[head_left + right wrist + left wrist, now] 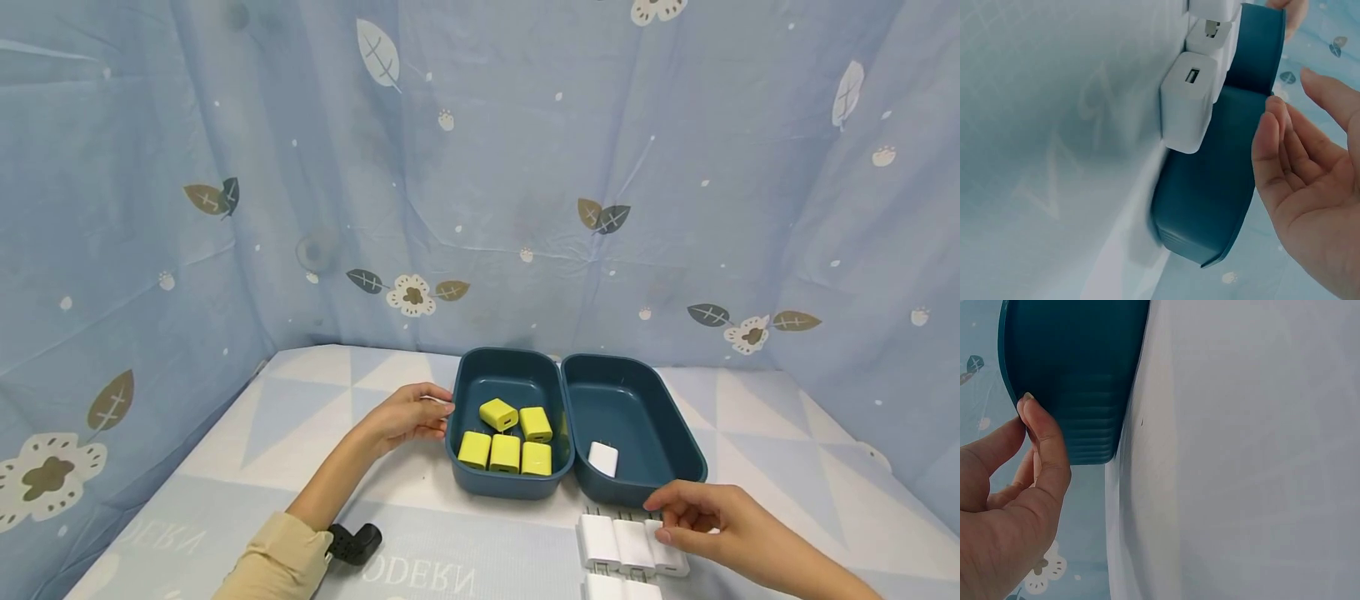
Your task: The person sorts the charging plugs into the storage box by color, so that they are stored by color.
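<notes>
My left hand (408, 417) is at the left side of a dark blue bin (510, 486), with thumb and fingers lightly pinching its rim. Several yellow USB charger plugs (505, 454) lie in that bin. Against its right side stands a second blue bin (637, 417) with one white charger plug (603, 459) inside. My right hand (712, 521) hovers at the front of the second bin, just over the white charger plugs (597, 542) on the table. In the right wrist view the right hand (1310, 169) is empty, its thumb apart from loosely bent fingers.
White charger plugs stand in rows close before the right bin, cut off by the lower frame edge. A black device (356, 546) is at my left wrist. Behind the bins hangs a blue patterned curtain (510, 167). A patterned cloth (420, 542) covers the table.
</notes>
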A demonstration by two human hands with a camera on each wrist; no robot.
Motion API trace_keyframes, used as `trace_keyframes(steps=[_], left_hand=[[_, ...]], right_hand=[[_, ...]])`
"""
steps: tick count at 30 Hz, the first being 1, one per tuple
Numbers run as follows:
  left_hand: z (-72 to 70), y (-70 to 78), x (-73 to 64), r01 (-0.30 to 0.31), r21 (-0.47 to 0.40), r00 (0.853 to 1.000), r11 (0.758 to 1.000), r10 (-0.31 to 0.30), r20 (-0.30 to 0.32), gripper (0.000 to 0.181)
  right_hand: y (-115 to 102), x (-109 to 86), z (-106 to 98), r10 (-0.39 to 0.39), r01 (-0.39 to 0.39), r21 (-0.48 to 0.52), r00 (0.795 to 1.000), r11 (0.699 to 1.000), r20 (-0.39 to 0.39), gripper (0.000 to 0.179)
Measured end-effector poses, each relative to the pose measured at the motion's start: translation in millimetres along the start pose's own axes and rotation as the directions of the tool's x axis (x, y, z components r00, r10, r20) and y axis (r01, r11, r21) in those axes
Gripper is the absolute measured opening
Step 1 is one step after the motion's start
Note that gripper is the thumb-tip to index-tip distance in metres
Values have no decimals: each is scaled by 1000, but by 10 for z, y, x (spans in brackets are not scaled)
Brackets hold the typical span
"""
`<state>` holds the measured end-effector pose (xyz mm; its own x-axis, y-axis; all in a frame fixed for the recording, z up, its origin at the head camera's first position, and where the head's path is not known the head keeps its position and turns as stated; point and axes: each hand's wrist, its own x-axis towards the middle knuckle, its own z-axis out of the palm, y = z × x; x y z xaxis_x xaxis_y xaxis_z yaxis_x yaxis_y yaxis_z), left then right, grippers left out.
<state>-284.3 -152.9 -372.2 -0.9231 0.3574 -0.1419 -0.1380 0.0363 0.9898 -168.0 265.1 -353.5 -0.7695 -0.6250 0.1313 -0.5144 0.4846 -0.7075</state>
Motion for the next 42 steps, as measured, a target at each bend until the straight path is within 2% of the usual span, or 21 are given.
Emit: trace_keyframes(steps=[8, 13, 19, 26, 32, 38, 42], left_hand=[[-11, 6, -15, -8, 6, 1000, 1000, 8, 6, 33], [-10, 4, -17, -2, 5, 1000, 1000, 2, -5, 31], [-11, -4, -10, 6, 4, 1000, 1000, -6, -5, 31], [-7, 4, -8, 5, 4, 1000, 1000, -5, 1, 33], [-1, 7, 4, 12, 0, 1000, 1000, -12, -7, 34], [-3, 6, 9, 12, 2, 1000, 1000, -12, -10, 34], [-6, 4, 10, 15, 2, 1000, 1000, -15, -14, 33]], right_hand=[[91, -22, 40, 51, -64, 68, 983, 996, 177, 29], [129, -8, 71, 80, -109, 117, 971, 987, 225, 32], [155, -29, 88, 64, -99, 134, 968, 986, 243, 33], [186, -71, 78, 101, -129, 114, 969, 985, 225, 38], [246, -102, 47, 17, -36, 90, 980, 995, 199, 39], [309, -111, 28, 77, -88, 57, 982, 994, 174, 46], [343, -115, 33, 96, -111, 79, 980, 991, 172, 47]])
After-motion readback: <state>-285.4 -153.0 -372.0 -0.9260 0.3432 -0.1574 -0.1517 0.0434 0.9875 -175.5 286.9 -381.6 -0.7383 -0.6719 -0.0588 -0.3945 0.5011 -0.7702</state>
